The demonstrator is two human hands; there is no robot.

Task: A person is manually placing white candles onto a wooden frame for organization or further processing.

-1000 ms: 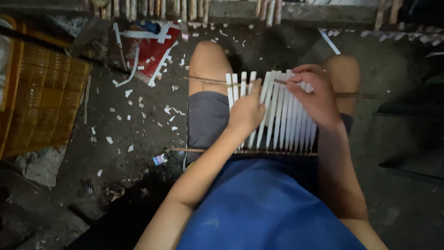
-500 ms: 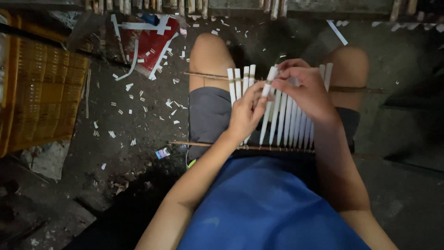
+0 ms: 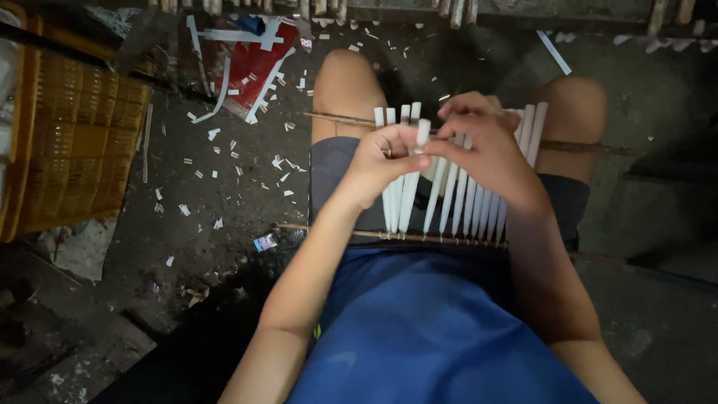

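Observation:
Across my lap lies a row of several white paper tubes [image 3: 470, 202], held side by side between two thin brown sticks, one far [image 3: 340, 118] and one near [image 3: 419, 238]. My left hand [image 3: 378, 163] pinches the upper end of one white tube [image 3: 416, 161] at the left part of the row. My right hand [image 3: 482, 146] rests over the tops of the tubes, its fingertips meeting the same tube beside my left thumb. My knees stick out beyond the far stick.
An orange wicker basket [image 3: 71, 142] stands at the left. White paper scraps [image 3: 217, 135] litter the dark ground, with a red packet [image 3: 254, 63] and white strips behind them. More white sticks line the far edge [image 3: 329, 9].
Both hands have shifted left along the row and come together on one tube. The view has tilted down slightly.

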